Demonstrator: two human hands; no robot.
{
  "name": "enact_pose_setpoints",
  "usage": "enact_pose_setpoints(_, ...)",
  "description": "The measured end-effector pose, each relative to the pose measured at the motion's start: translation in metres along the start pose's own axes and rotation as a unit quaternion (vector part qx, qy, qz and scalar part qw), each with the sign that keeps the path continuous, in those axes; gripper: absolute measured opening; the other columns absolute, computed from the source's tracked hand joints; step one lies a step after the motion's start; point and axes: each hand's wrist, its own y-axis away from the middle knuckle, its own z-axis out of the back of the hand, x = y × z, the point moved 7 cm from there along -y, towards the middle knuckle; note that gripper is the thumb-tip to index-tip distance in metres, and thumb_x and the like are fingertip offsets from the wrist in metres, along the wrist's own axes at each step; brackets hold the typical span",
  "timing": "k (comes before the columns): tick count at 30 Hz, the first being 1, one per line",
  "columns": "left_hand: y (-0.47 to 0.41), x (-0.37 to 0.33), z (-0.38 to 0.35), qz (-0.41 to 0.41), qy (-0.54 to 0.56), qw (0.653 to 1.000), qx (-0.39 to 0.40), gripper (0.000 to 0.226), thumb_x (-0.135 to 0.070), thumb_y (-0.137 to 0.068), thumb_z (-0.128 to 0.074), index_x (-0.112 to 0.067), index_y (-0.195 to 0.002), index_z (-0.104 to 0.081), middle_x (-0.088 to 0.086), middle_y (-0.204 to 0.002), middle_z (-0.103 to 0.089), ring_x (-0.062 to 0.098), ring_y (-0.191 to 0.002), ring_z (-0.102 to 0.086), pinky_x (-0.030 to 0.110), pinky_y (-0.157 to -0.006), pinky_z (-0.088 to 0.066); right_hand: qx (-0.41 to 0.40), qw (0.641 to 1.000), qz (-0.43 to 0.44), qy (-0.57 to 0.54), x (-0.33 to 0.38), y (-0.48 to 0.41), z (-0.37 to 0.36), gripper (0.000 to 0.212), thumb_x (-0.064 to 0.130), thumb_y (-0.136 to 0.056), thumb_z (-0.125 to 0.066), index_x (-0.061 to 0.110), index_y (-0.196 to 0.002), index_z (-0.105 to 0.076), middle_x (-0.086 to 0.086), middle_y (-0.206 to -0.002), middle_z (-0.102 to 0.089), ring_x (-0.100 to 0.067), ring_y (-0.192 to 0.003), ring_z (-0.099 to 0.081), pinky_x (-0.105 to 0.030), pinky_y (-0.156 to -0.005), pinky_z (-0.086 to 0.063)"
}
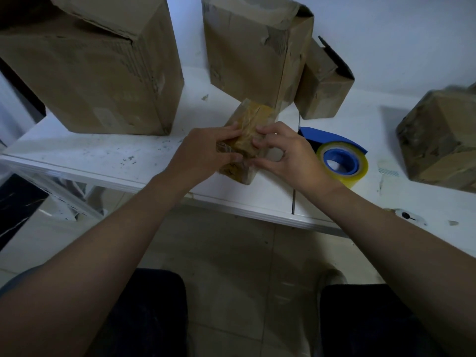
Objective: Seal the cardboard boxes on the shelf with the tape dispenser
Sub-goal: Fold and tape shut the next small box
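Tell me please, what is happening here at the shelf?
A person holds a small cardboard box at the front edge of the white shelf with the left hand and the right hand, fingers on its tape-covered top. The blue tape dispenser lies on the shelf just beside the right hand, untouched. Behind it stand larger boxes.

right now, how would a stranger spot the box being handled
On the white shelf, in front of the tall middle box and left of the blue tape dispenser, lies a small box. Unlike its bigger neighbours, it is wrapped in yellowish tape and held by the left hand and right hand.
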Motion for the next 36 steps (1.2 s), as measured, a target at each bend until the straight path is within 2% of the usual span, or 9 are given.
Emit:
enact_pose_setpoints(3, 0.001, 0.005, -0.001, -0.011, 0.012, 1.000, -0.001, 0.060, -0.018, -0.084, -0.079, -0.023, -0.140, -0.057, -0.007, -0.147, -0.052, 0.011, -0.134, -0.050, 0.039, -0.112, -0.044, -0.020, 0.999, 0.000, 0.026, 0.004, -0.002, -0.003, 0.044, 0.055, -0.080, -0.070, 0.015, -0.098, -0.074, -0.002, -0.118, -0.063, -0.024, -0.107, -0.062, -0.048, -0.087, -0.053)
enact_pose_setpoints(8, 0.002, 0.010, 0.000, 0.009, 0.038, 0.999, -0.011, 0.063, -0.011, -0.088, -0.072, -0.025, -0.146, -0.051, -0.002, -0.143, -0.057, 0.013, -0.125, -0.057, 0.036, -0.106, -0.049, -0.022, 0.998, -0.034, 0.042, 0.008, -0.006, -0.009, 0.041, 0.056, -0.077, -0.068, 0.018, -0.093, -0.071, 0.001, -0.107, -0.059, -0.028, -0.097, -0.058, -0.048, -0.078, -0.051)
enact_pose_setpoints(13, 0.004, 0.005, -0.001, -0.005, 0.058, 0.998, -0.005, 0.049, -0.011, -0.089, -0.070, -0.019, -0.136, -0.061, -0.008, -0.148, -0.051, 0.013, -0.132, -0.053, 0.039, -0.107, -0.049, 0.016, 0.996, -0.044, 0.071, 0.010, -0.009, -0.005, 0.054, 0.070, -0.082, -0.057, 0.019, -0.095, -0.070, 0.001, -0.110, -0.058, -0.024, -0.102, -0.054, -0.048, -0.086, -0.048)
enact_pose_setpoints(17, 0.005, 0.002, -0.002, -0.010, 0.030, 0.999, -0.005, 0.047, -0.010, -0.092, -0.066, -0.020, -0.138, -0.060, -0.008, -0.150, -0.049, 0.014, -0.137, -0.048, 0.040, -0.111, -0.045, 0.003, 0.996, -0.058, 0.071, 0.012, -0.008, -0.008, 0.046, 0.064, -0.086, -0.057, 0.019, -0.095, -0.068, 0.002, -0.108, -0.056, -0.023, -0.099, -0.052, -0.044, -0.083, -0.048)
enact_pose_setpoints(22, 0.013, -0.001, -0.010, 0.023, 0.039, 0.999, 0.000, 0.063, -0.010, -0.101, -0.053, -0.021, -0.158, -0.028, -0.003, -0.163, -0.027, 0.015, -0.148, -0.029, 0.031, -0.118, -0.033, 0.001, 0.998, 0.004, 0.068, 0.009, -0.003, -0.004, 0.034, 0.045, -0.081, -0.074, 0.016, -0.098, -0.069, -0.003, -0.120, -0.062, -0.027, -0.105, -0.053, -0.039, -0.087, -0.046)
enact_pose_setpoints(24, 0.016, 0.001, -0.016, 0.060, 0.063, 0.996, 0.005, 0.065, -0.017, -0.103, -0.050, -0.017, -0.159, -0.018, -0.003, -0.160, -0.028, 0.015, -0.145, -0.031, 0.024, -0.112, -0.036, 0.004, 0.997, 0.007, 0.073, 0.005, -0.002, -0.005, 0.031, 0.038, -0.082, -0.079, 0.015, -0.098, -0.070, -0.002, -0.124, -0.063, -0.028, -0.111, -0.054, -0.033, -0.093, -0.042)
enact_pose_setpoints(26, 0.017, 0.000, -0.020, 0.075, 0.084, 0.994, 0.010, 0.057, -0.022, -0.104, -0.048, -0.017, -0.155, -0.023, -0.007, -0.145, -0.040, 0.012, -0.131, -0.043, 0.018, -0.095, -0.040, 0.009, 0.997, 0.011, 0.073, 0.003, -0.001, -0.006, 0.030, 0.039, -0.084, -0.077, 0.015, -0.100, -0.071, -0.001, -0.129, -0.063, -0.027, -0.116, -0.054, -0.030, -0.098, -0.040)
enact_pose_setpoints(30, 0.017, -0.003, -0.014, 0.093, 0.060, 0.994, 0.002, 0.050, -0.029, -0.108, -0.040, -0.015, -0.154, -0.029, -0.013, -0.125, -0.043, 0.004, -0.113, -0.043, 0.017, -0.084, -0.038, -0.006, 0.999, -0.044, 0.019, 0.005, 0.001, -0.002, 0.025, 0.049, -0.094, -0.059, 0.026, -0.098, -0.070, 0.003, -0.132, -0.062, -0.020, -0.123, -0.051, -0.033, -0.104, -0.038)
enact_pose_setpoints(36, 0.012, 0.002, -0.007, 0.079, 0.005, 0.997, -0.006, 0.029, -0.032, -0.108, -0.037, -0.018, -0.127, -0.053, -0.003, -0.108, -0.065, 0.016, -0.097, -0.061, 0.031, -0.076, -0.047, -0.018, 0.990, -0.127, -0.058, 0.008, 0.001, -0.010, 0.015, 0.029, -0.092, -0.072, 0.022, -0.089, -0.059, 0.002, -0.141, -0.057, -0.011, -0.130, -0.051, -0.029, -0.110, -0.041)
